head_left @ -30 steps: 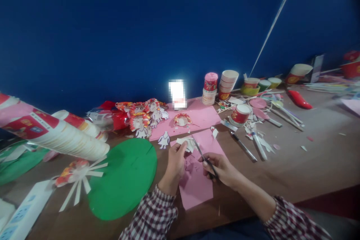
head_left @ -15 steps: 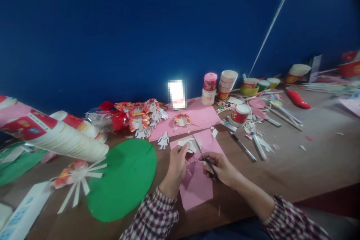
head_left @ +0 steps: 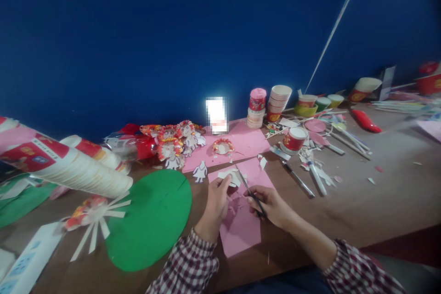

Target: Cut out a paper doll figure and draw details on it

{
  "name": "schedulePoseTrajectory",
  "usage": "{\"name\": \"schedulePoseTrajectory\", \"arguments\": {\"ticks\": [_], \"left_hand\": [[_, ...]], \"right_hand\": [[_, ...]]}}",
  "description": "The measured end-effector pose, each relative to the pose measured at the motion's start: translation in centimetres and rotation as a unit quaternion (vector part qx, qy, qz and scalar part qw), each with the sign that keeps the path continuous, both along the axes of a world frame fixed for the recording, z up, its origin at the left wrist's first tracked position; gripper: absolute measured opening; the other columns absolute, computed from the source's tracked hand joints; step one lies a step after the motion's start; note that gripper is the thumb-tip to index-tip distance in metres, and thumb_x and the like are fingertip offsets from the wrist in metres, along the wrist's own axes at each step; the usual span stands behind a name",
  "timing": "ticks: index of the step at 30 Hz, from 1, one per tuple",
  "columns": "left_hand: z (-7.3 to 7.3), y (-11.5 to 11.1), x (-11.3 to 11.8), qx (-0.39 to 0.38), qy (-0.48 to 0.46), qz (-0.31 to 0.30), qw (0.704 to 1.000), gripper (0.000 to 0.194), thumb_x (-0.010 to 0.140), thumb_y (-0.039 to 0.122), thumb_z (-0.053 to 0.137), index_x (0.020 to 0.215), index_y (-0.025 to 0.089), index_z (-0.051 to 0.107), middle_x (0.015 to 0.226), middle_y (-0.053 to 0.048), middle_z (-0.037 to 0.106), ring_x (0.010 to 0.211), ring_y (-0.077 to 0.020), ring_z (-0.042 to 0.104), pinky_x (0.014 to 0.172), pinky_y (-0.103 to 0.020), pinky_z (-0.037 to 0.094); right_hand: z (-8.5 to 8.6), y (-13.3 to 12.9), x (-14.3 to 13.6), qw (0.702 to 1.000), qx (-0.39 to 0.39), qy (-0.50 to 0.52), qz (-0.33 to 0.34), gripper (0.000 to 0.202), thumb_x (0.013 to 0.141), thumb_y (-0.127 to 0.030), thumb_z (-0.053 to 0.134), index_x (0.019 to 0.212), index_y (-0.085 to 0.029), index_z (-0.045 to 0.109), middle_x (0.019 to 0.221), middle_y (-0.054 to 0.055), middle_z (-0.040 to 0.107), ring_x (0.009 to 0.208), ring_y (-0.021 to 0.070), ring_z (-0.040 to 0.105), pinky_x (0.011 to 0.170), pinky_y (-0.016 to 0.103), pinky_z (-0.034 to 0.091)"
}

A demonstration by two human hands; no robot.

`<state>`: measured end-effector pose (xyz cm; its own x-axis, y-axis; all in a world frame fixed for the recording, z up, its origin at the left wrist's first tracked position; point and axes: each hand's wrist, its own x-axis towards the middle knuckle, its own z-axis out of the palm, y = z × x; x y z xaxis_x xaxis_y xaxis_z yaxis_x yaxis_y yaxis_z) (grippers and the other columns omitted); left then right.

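Just right of the frame's lower middle, the scissors slanted along their long axis, tips to the upper left, the fingers of the right hand curled round their handles, while the fingers of the left hand pinched the white paper above the pink sheet. The fingers hid much of the handles; how far the 2 blades parted I could not tell. The widest stretch of counter lay at right, its near edge rising rightward.
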<state>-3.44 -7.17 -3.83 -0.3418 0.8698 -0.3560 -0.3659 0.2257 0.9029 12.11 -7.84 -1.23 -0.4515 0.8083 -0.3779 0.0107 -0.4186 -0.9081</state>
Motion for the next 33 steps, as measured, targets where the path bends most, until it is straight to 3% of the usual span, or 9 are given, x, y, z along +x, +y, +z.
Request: {"name": "schedulePoseTrajectory", "arguments": {"ticks": [15, 20, 24, 33], "left_hand": [[-0.7, 0.0, -0.3, -0.006, -0.004, -0.005, 1.0, 0.036, 0.065, 0.045, 0.071, 0.056, 0.018, 0.05, 0.048, 0.003, 0.046, 0.045, -0.0097, 0.042, 0.044, -0.023, 0.033], [-0.3, 0.0, -0.1, -0.007, -0.014, -0.002, 1.0, 0.037, 0.063, 0.045, 0.072, 0.056, 0.018, 0.048, 0.047, 0.004, 0.043, 0.046, -0.0098, 0.044, 0.046, -0.023, 0.036], [0.2, 0.0, 0.1, -0.009, -0.023, -0.008, 1.0, 0.038, 0.061, 0.047, 0.073, 0.058, 0.017, 0.05, 0.051, 0.003, 0.05, 0.049, -0.0109, 0.049, 0.047, -0.023, 0.038], [1.1, -0.2, -0.1, -0.013, -0.008, -0.008, 1.0, 0.035, 0.064, 0.045, 0.07, 0.058, 0.017, 0.051, 0.049, 0.003, 0.049, 0.043, -0.0092, 0.043, 0.04, -0.022, 0.031]], "right_hand": [[-0.4, 0.0, 0.1, 1.0, 0.006, 0.013, -0.002, 0.047, 0.063, -0.053, 0.075, 0.084, -0.015, 0.059, 0.053, -0.003, 0.055, 0.043, 0.0066, 0.046, 0.038, 0.018, 0.027], [-0.4, -0.1, 0.0, 1.0, 0.008, 0.016, -0.005, 0.047, 0.064, -0.055, 0.074, 0.084, -0.015, 0.058, 0.053, -0.003, 0.053, 0.043, 0.007, 0.045, 0.04, 0.019, 0.028], [-0.5, -0.1, -0.1, 1.0, 0.024, 0.01, -0.004, 0.044, 0.065, -0.054, 0.074, 0.081, -0.015, 0.059, 0.054, -0.003, 0.052, 0.045, 0.0076, 0.045, 0.043, 0.021, 0.031], [0.3, 0.2, 0.2, 0.999, 0.025, -0.004, -0.043, 0.05, 0.062, -0.058, 0.074, 0.082, -0.016, 0.059, 0.052, -0.004, 0.05, 0.045, 0.0079, 0.044, 0.043, 0.021, 0.03]]}}
